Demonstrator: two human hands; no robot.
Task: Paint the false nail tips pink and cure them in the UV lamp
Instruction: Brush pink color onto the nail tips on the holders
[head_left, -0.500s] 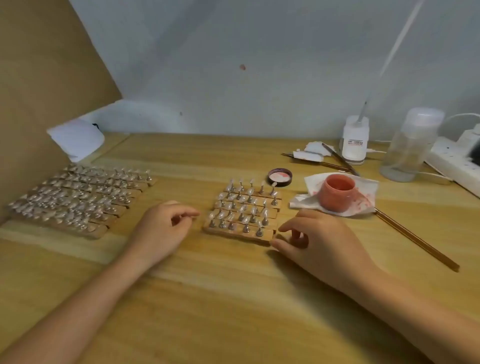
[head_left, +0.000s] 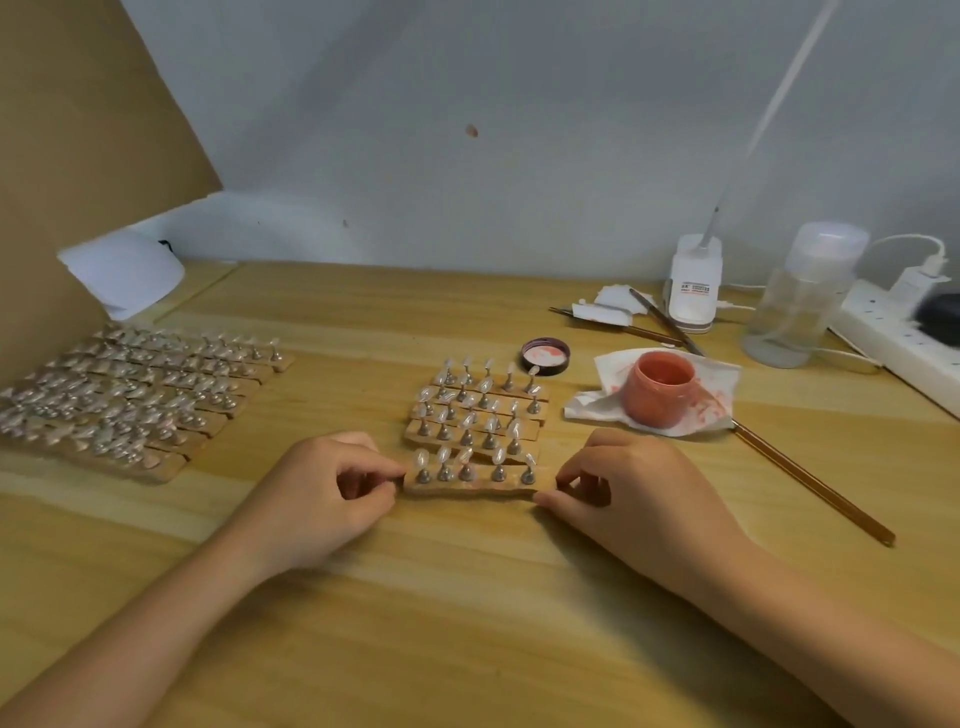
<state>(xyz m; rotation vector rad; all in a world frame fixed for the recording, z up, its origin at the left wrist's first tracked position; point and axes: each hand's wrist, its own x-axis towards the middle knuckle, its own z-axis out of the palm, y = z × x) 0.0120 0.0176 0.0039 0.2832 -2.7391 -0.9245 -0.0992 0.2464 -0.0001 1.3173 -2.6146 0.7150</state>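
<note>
Because the nearest strip (head_left: 475, 480) carries a row of unpainted tips (head_left: 470, 457) on small stands, the person takes it by its two ends, which keeps fingers off the tips. This strip sits pulled slightly toward the person, just apart from the other strips (head_left: 480, 410) of the block, which lie between it and the lid (head_left: 545, 356). The left hand (head_left: 322, 493) pinches the strip's left end between thumb and forefinger, the other fingers curled loosely. The right hand (head_left: 628, 488) pinches the right end the same way. Right of the strip and a little beyond it, the open pink pot (head_left: 660, 387) stands on a stained tissue (head_left: 722, 410), with a brush (head_left: 815, 486) lying beside it, probably kept close for dipping. Well to the strip's left lies a larger batch (head_left: 130, 395). No UV lamp can be identified with certainty.
</note>
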